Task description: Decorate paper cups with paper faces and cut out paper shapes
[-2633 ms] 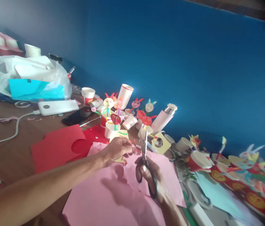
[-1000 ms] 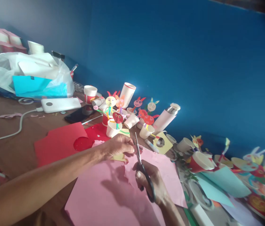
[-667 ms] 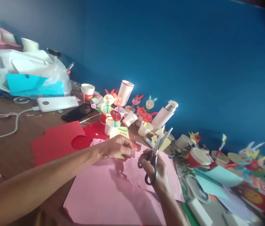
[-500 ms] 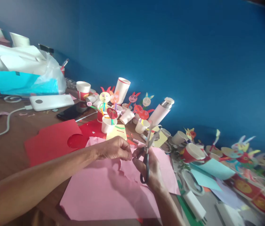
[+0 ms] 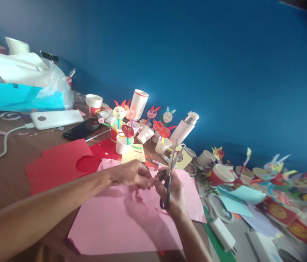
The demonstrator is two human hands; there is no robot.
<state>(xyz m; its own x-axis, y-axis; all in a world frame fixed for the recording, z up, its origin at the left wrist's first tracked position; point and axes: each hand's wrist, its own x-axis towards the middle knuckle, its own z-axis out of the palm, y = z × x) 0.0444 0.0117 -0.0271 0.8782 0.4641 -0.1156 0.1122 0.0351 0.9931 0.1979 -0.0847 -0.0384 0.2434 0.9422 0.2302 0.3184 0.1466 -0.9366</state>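
Your left hand (image 5: 127,174) pinches the torn edge of the pink paper (image 5: 115,222) lying on the wooden table (image 5: 3,149). Your right hand (image 5: 173,194) grips black-handled scissors (image 5: 168,189) just beside it, blades up. Farther off: red card (image 5: 56,163), paper cups with craft figures (image 5: 123,145), a pale pink thermos (image 5: 182,127), and a blue wall (image 5: 224,72).

A deep blue wall (image 5: 202,62) fills the background, paling to grey at left. A brown wooden counter (image 5: 0,174) meets its foot.
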